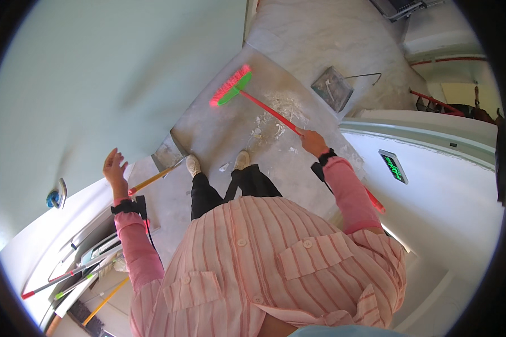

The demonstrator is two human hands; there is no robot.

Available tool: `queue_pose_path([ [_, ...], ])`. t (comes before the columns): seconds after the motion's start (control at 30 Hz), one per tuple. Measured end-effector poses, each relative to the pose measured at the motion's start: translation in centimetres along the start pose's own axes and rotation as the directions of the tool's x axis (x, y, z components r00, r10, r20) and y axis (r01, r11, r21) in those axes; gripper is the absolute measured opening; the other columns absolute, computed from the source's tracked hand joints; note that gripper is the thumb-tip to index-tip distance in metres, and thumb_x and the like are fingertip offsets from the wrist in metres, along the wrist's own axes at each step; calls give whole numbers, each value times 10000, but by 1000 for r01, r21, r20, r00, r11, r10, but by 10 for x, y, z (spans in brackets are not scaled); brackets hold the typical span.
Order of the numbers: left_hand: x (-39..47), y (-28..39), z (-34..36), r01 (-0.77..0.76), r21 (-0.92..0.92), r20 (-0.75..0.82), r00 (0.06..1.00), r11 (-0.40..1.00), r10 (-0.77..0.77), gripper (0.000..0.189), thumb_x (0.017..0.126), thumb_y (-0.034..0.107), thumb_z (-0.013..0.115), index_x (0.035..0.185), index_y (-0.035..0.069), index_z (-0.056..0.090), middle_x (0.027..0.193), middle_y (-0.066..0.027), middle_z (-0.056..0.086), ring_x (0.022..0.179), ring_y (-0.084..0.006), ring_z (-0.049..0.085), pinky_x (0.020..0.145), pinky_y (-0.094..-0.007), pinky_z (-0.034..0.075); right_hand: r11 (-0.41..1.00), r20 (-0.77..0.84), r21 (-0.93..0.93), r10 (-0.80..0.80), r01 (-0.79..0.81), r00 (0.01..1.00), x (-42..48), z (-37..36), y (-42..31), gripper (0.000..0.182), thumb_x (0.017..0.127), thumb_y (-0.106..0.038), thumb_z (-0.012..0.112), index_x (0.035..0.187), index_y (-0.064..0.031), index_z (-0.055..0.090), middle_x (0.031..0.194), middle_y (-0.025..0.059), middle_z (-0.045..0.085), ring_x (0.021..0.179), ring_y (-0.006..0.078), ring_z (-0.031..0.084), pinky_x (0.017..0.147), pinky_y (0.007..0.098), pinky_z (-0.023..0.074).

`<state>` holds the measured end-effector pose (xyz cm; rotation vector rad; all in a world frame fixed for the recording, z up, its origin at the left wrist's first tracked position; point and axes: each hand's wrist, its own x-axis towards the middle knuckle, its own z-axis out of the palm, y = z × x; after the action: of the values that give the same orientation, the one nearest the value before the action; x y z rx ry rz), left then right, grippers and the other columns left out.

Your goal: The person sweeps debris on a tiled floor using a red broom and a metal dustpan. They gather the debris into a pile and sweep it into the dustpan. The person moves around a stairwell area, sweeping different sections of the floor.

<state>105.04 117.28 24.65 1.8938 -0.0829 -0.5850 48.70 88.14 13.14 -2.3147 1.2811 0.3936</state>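
My right hand (pixel 314 143) grips the red handle of a broom (pixel 272 110) with a green head and pink bristles. The handle runs back past my forearm to its tip by my sleeve. The bristles lie near the base of a pale green door (pixel 109 76). A pile of white debris (pixel 284 107) is scattered on the grey floor, right of the broom head. My left hand (pixel 114 166) is raised in front of the door, fingers loosely spread and holding nothing. Below it, a long-handled dustpan (pixel 168 151) with a yellow handle stands by my left shoe (pixel 193 165).
A square grey tray-like object (pixel 333 89) with a thin rod lies beyond the debris. A metal door handle (pixel 61 194) juts out at left. Several long poles (pixel 84 267) lean at lower left. A lit green sign (pixel 393 167) is on the white wall at right.
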Motion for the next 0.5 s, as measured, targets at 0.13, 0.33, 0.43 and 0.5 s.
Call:
queue_pose_path([
  [0.13,-34,-24,5,-19,153,167,986,988,-6,233,852,121,573,1068,49,621,885,-36,622,773,-94,573,602,-222,481,997,25,55,52,-54,998,-16,18,17,363,844,-152,465,1196,-226,521,803,176,617,749,373,593,651,479,469],
  [0.33,-100,-90,-8,222,135,211,946,966,-247,229,851,116,554,1052,20,608,856,-65,633,715,-115,599,589,-230,495,984,112,6,177,-178,978,-144,-4,69,386,845,-152,465,1224,-212,514,802,188,623,727,385,595,644,477,472],
  [0.43,-131,-116,-5,308,92,229,919,947,-321,230,845,119,549,1044,22,610,843,-59,632,712,-127,598,595,-237,489,990,108,34,136,-140,985,-193,-17,70,383,851,-161,467,1227,-211,514,743,195,615,681,384,593,625,475,473],
  [0.5,-148,-126,2,305,113,293,899,946,-325,230,845,116,539,1043,22,610,841,-56,630,711,-126,596,596,-237,485,994,120,54,92,-99,988,-207,-25,63,375,852,-165,470,1221,-210,517,717,197,607,660,379,589,614,475,470],
])
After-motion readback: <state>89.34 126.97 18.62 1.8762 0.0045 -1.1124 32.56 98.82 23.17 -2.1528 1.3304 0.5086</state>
